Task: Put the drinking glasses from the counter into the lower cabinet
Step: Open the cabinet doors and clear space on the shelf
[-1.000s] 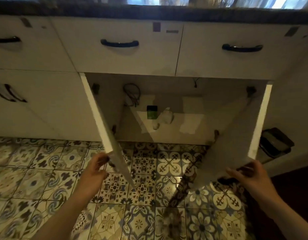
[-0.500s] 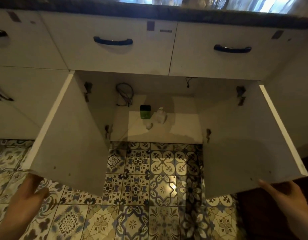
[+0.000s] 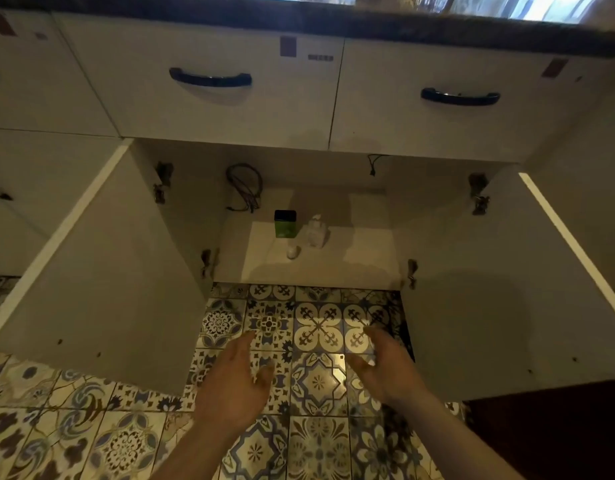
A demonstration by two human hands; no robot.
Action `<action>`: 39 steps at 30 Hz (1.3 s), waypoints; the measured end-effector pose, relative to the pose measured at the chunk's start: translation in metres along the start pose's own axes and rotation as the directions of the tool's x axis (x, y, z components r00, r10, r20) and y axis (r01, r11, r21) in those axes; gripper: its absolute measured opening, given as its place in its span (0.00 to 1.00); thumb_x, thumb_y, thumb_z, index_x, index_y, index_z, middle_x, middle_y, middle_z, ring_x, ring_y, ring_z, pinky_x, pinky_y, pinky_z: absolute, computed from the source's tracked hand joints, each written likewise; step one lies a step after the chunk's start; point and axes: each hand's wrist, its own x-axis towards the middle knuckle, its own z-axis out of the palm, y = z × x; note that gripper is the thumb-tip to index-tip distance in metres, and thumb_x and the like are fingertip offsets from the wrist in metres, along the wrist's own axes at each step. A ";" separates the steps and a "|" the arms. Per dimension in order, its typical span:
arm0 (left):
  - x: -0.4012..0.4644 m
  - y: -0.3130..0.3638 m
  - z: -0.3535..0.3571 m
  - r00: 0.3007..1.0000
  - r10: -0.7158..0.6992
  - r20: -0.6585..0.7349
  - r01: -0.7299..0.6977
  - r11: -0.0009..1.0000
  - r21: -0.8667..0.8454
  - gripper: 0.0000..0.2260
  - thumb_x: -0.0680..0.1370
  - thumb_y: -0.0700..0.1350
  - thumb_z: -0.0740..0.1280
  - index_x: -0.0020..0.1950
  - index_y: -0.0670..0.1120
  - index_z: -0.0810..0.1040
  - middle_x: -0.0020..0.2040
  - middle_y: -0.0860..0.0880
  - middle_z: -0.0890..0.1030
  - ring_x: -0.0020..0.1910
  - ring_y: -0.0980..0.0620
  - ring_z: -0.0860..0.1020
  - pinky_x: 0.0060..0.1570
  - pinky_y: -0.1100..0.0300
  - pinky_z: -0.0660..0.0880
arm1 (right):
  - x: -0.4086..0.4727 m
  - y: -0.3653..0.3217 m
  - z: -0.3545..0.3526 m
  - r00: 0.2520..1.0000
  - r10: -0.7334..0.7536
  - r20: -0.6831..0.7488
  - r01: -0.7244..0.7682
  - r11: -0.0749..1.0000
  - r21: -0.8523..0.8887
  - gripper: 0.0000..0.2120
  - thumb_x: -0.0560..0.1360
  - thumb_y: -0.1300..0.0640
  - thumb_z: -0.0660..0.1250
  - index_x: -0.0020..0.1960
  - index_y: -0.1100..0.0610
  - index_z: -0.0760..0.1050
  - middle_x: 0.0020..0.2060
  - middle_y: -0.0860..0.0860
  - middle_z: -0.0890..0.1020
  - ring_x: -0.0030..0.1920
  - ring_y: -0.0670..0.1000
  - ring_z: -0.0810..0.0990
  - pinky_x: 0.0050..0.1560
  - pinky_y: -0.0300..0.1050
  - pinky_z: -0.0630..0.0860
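Observation:
The lower cabinet (image 3: 361, 261) stands wide open below the drawers, its left door (image 3: 101, 282) and right door (image 3: 513, 299) swung fully outward. My left hand (image 3: 235, 384) and my right hand (image 3: 385, 367) hover side by side over the patterned floor in front of the opening, fingers apart, holding nothing. No drinking glasses can be made out; only the dark counter edge (image 3: 333, 20) shows along the top.
Inside the cabinet a green container with a black lid (image 3: 284, 224), a white bottle (image 3: 315, 232) and a small white object (image 3: 292, 251) sit at the back left. A coiled cable (image 3: 245, 185) hangs on the rear wall. Two drawers with dark handles (image 3: 210, 77) are above.
Both doors went from partly open to fully open. My hands let go of the door edges and came together at the centre in front of the cabinet.

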 end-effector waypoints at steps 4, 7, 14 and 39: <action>0.030 0.040 -0.001 0.983 0.173 -0.057 -0.163 0.976 0.144 0.30 0.80 0.59 0.59 0.79 0.51 0.55 0.79 0.49 0.61 0.76 0.47 0.61 0.72 0.51 0.61 | 0.023 -0.028 -0.018 0.996 -0.066 -0.053 0.058 0.987 -0.148 0.33 0.78 0.43 0.65 0.77 0.53 0.60 0.74 0.53 0.66 0.72 0.57 0.67 0.67 0.50 0.69; 0.051 0.059 -0.006 0.970 0.236 -0.065 -0.210 0.940 0.269 0.32 0.81 0.60 0.55 0.81 0.50 0.50 0.81 0.49 0.54 0.79 0.48 0.51 0.76 0.52 0.48 | 0.034 -0.038 -0.031 0.985 -0.155 -0.080 0.135 0.968 -0.213 0.32 0.78 0.45 0.64 0.77 0.54 0.58 0.74 0.54 0.65 0.72 0.57 0.66 0.68 0.52 0.69; 0.095 0.076 -0.007 0.978 0.209 0.019 -0.199 0.899 0.391 0.33 0.81 0.62 0.53 0.81 0.51 0.45 0.82 0.49 0.47 0.80 0.48 0.46 0.78 0.49 0.46 | 0.061 -0.054 -0.052 0.954 -0.300 -0.018 0.275 0.897 -0.345 0.35 0.79 0.46 0.63 0.80 0.54 0.52 0.78 0.53 0.60 0.77 0.56 0.56 0.76 0.50 0.57; 0.405 -0.027 0.135 0.966 0.199 0.168 -0.249 0.895 0.371 0.33 0.81 0.58 0.57 0.82 0.51 0.47 0.82 0.49 0.49 0.80 0.48 0.48 0.78 0.51 0.46 | 0.383 -0.039 0.078 0.983 -0.182 0.029 0.178 0.895 -0.410 0.35 0.78 0.47 0.65 0.79 0.51 0.54 0.76 0.54 0.62 0.74 0.57 0.63 0.72 0.53 0.65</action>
